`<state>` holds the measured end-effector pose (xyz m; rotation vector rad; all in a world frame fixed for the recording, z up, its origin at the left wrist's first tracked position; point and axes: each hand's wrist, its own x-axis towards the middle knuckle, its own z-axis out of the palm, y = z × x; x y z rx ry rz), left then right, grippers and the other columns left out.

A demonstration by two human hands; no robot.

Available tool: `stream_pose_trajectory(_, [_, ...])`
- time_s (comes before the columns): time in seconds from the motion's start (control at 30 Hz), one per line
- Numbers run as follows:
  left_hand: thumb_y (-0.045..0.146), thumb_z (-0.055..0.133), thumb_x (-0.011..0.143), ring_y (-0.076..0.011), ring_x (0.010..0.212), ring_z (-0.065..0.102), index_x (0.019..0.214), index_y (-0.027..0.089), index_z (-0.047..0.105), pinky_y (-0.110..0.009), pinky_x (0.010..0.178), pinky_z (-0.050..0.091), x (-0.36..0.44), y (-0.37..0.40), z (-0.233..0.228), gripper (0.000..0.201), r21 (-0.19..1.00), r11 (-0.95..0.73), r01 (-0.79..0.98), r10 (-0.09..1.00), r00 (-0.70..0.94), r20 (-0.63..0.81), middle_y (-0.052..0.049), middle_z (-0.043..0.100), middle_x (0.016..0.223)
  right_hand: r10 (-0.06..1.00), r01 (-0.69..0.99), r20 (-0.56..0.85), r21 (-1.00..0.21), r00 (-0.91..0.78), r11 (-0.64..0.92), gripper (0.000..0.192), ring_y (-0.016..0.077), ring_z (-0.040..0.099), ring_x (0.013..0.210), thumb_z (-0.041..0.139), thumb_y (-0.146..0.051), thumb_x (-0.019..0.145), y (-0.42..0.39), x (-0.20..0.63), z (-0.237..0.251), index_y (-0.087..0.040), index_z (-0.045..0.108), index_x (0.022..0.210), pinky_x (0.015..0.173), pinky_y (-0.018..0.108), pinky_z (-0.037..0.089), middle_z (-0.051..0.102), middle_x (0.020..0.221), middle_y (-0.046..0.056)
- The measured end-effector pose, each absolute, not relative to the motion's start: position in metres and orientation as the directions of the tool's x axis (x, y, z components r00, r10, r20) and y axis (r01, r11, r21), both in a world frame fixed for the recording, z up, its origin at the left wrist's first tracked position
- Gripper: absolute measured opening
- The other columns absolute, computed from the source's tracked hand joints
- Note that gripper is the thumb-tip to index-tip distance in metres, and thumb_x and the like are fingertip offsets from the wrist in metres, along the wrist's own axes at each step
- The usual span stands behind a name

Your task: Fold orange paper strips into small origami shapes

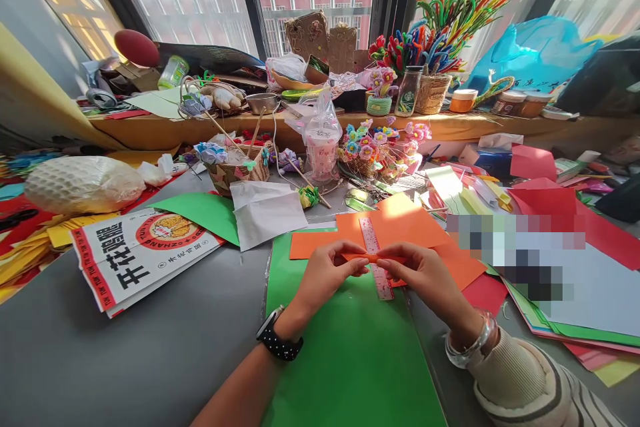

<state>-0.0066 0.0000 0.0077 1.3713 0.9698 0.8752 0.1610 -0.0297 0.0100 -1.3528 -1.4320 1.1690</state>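
The left hand (330, 271) and right hand (417, 271) meet over a smooth green sheet (350, 360) lying on the matte grey table (150, 360). Thumb and fingers of each pinch a small, narrow folded piece of orange paper (372, 258), one hand toward either end, raised above a flat, pink-patterned translucent ruler (383, 287). Under the ruler's far part, crisp, straight-edged orange sheets (415, 227) overlap, reaching past the green sheet's right edge.

A dotted black watch strap (285, 345) rings the left wrist; a glossy clear bangle (467, 350) circles the right one, beside a ribbed cream cuff (500, 360).

Toward the table's left edge lies a flat printed paper bag (145, 257), with a creased white sheet (267, 213) between it and the orange sheets. Near the far edge stand a plastic-wrapped cup (323, 153) and fuzzy, round-petalled flowers (367, 147). Layered paper (595, 287) covers the right side.
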Motion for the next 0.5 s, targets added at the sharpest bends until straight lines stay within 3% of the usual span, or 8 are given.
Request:
stream_pose_trajectory(0.27, [0.032,0.062,0.064,-0.0149,0.062,0.060,0.075,0.013,0.061,-0.024,0.059,0.048,-0.0067,-0.0024,0.0135,0.022,0.997,0.004,0.079,0.938,0.345,-0.031,-0.005,0.063,0.067,0.993,0.154,-0.101,-0.984,-0.061,-0.090,0.027,0.0127,0.059,0.060,0.059,-0.038,0.067,-0.0303,0.1612,0.0146,-0.016,0.061,0.082,0.054,0.023,0.050,0.062,0.072,0.003])
stream_pose_trajectory(0.5, [0.032,0.062,0.064,-0.0134,0.058,0.060,0.076,0.011,0.061,-0.023,0.057,0.049,-0.0081,-0.0003,0.0154,0.024,0.995,0.103,0.013,0.934,0.342,-0.101,-0.004,0.063,0.063,0.997,0.215,-0.016,-0.977,-0.070,-0.001,0.025,0.0140,0.059,0.065,0.057,-0.036,0.070,-0.0287,0.1650,0.0147,-0.019,0.063,0.087,0.058,0.024,0.049,0.064,0.073,0.003])
